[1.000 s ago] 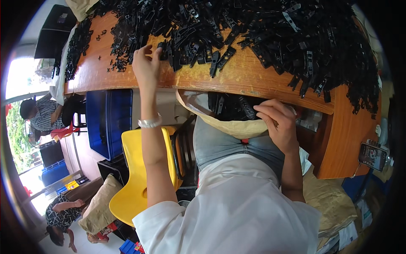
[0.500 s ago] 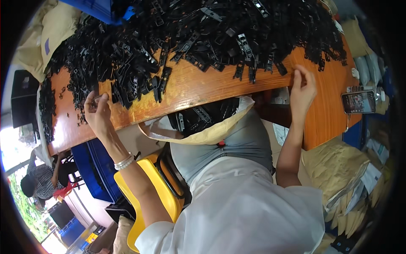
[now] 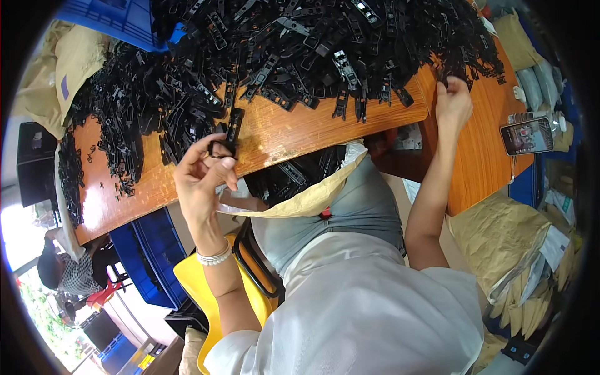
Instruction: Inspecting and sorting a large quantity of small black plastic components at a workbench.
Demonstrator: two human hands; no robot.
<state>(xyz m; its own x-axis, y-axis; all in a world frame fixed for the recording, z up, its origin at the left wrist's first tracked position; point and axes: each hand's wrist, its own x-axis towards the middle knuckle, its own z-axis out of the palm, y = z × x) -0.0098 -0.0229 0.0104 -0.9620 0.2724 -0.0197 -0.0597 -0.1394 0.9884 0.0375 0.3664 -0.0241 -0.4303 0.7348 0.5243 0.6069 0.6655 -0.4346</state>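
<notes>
My left hand (image 3: 203, 175) is above the table's front edge, thumb and fingers curled round a black plastic part (image 3: 223, 148). Close beside that part lies another long black part (image 3: 235, 122), and their ends overlap in view. My right hand (image 3: 454, 105) is over the right part of the table, its fingers bent together at the edge of a heap of small black parts (image 3: 472, 62). Whatever its fingertips hold is too small or hidden to make out. Between my arms, a paper sack (image 3: 312, 201) sits open on my lap with black plastic parts inside.
A large heap of black plastic parts (image 3: 281, 37) covers the back of the wooden table (image 3: 312, 131). A blue crate (image 3: 119, 22) stands at the far left, a phone (image 3: 527, 135) at the right edge. Beside me are a yellow chair (image 3: 203, 284) and brown sacks (image 3: 500, 244). Another person (image 3: 78, 269) is far left.
My left hand has moved right, from the left heap to nearer the sack, with a black plastic part in its fingers. My right hand has gone slightly farther away, to the small parts.
</notes>
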